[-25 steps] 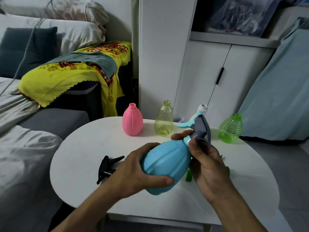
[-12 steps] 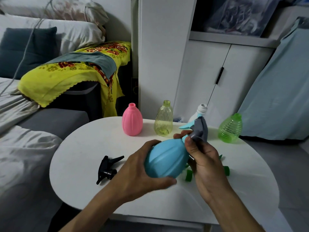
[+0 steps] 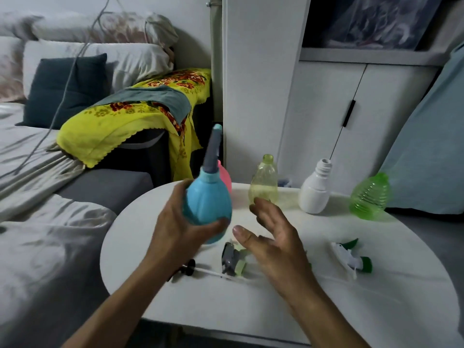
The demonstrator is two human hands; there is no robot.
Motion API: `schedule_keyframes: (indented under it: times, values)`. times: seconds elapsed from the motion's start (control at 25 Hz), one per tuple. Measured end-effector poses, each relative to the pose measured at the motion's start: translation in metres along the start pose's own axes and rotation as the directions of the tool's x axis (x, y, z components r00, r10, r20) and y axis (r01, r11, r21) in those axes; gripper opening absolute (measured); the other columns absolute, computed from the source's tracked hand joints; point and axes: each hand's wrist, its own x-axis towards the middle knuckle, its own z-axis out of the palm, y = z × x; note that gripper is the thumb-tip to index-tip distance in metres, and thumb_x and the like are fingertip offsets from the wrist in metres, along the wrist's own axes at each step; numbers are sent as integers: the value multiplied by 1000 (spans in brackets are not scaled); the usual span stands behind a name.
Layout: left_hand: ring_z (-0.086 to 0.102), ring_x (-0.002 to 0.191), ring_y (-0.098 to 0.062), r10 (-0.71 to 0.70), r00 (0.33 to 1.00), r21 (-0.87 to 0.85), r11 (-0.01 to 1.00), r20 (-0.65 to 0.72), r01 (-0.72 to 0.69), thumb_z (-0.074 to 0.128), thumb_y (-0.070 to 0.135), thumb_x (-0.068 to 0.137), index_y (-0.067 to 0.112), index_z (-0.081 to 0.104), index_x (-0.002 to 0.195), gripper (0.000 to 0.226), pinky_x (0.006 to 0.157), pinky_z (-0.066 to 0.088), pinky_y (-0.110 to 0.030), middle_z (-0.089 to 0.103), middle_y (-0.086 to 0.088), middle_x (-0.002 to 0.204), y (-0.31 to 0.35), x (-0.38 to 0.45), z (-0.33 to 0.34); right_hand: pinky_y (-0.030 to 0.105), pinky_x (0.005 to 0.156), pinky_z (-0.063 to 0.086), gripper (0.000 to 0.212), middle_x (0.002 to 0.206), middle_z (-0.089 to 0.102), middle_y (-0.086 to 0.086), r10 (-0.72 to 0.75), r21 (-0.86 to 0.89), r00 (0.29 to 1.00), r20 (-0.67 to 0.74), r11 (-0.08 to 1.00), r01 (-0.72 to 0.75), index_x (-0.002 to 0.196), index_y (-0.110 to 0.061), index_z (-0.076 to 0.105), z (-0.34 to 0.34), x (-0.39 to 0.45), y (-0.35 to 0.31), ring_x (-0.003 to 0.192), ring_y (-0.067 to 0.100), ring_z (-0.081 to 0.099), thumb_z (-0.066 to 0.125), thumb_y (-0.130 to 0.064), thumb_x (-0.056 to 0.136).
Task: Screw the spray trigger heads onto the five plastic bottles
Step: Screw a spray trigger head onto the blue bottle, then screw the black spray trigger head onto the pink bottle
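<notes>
The left hand (image 3: 175,222) now holds the round, ribbed blue plastic bottle (image 3: 207,209) upright above the white oval counter (image 3: 376,310), its fingers (image 3: 216,226) wrapped around the belly; half a second ago the bottle lay tilted across both hands while the right one turned the grey spray trigger head (image 3: 213,151) at its neck. That head now stands seated on the blue collar, pointing up, and the right hand (image 3: 273,244) has let go: it hovers just beside the bottle, palm open and fingers spread, gripping nothing. This reads as the first bottle being finished, though how tight the thread sits cannot be told from here. Four bottles wait bare along the far edge of the counter: a pink one (image 3: 226,175) mostly hidden behind the blue one, a clear yellow-tinted bottle (image 3: 263,182), a white bulb-shaped bottle (image 3: 315,194) with its threaded neck exposed, and a ribbed translucent green bottle (image 3: 370,197) leaning at the right. Loose heads lie nearer the person: a grey and pale-green trigger head (image 3: 232,259) just under the right hand, a white and green trigger head (image 3: 349,257) well to the right, and a black piece (image 3: 188,267) with a thin dip tube partly hidden behind the left wrist. The likely next step is setting the blue bottle down and picking up the nearest loose head
</notes>
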Motion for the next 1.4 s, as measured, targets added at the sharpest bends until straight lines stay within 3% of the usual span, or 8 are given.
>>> schedule_keyframes:
  times: [0.12, 0.24, 0.84, 1.04, 1.16, 1.24, 1.32, 1.4]
  values:
    - [61, 102, -18, -81, 988, -35, 996, -128, 77, 86, 52, 41, 45, 47, 121, 89, 77, 59, -39, 58, 0, 119, -34, 51, -32, 33, 102, 45, 39, 124, 62, -21, 99, -34, 995, 19, 995, -98, 117, -36, 60, -3, -2, 8, 118, 1, 54, 76, -29, 82]
    - [59, 109, -25, -127, 984, -32, 992, -123, 124, 91, 38, 49, 33, 49, 129, 91, 86, 56, -49, 57, -4, 123, -81, 93, -41, 25, 94, 49, 33, 117, 63, -25, 96, -166, 992, 79, 983, -81, 113, -39, 61, -1, -5, 14, 109, -9, 55, 73, -34, 83]
    - [59, 106, -13, -227, 972, -180, 960, -62, 213, 89, 16, 64, 35, 44, 128, 81, 85, 56, -39, 57, 10, 114, -178, 156, -36, 13, 83, 47, 34, 103, 66, -27, 66, -418, 981, 181, 908, 16, 108, -48, 60, 8, -5, 31, 105, -9, 55, 65, -43, 75]
    - [52, 120, -21, -289, 957, -110, 953, -31, 284, 91, 17, 62, 26, 26, 148, 108, 96, 51, -45, 50, -1, 134, -161, 151, -39, 23, 90, 46, 39, 112, 64, -25, 44, -470, 983, 179, 882, 46, 114, -45, 55, 24, -5, 27, 107, -4, 56, 61, -48, 76]
    - [55, 118, -24, -336, 917, -21, 940, -212, 340, 89, 15, 65, 19, 33, 146, 98, 99, 48, -45, 56, -4, 131, -147, 123, -39, 32, 95, 40, 43, 122, 60, -18, -91, -617, 961, 261, 750, 238, 124, -39, 47, 53, -5, 29, 111, 9, 53, 53, -45, 82]
    - [64, 95, -25, -215, 898, 151, 945, -384, 290, 80, 12, 73, 19, 53, 125, 59, 80, 52, -40, 67, -4, 105, -136, 91, -36, 47, 109, 30, 55, 145, 48, 2, -116, -752, 917, 382, 538, 381, 140, -26, 37, 81, -4, 40, 131, 28, 42, 52, -27, 87]
    - [62, 79, -20, -82, 920, 295, 933, -382, 206, 72, 12, 78, 21, 58, 115, 41, 68, 46, -32, 65, -1, 90, -122, 69, -34, 60, 114, 12, 69, 161, 22, 16, 9, -829, 884, 467, 352, 434, 152, -10, 22, 109, -7, 51, 146, 38, 19, 51, -11, 89]
    - [59, 75, -17, -4, 945, 315, 943, -326, 112, 70, 9, 79, 21, 59, 111, 36, 66, 45, -31, 63, 1, 85, -105, 61, -32, 60, 110, 27, 69, 149, 46, 18, 48, -852, 875, 481, 263, 454, 143, -6, 46, 124, -11, 56, 138, 37, 39, 68, -18, 79]
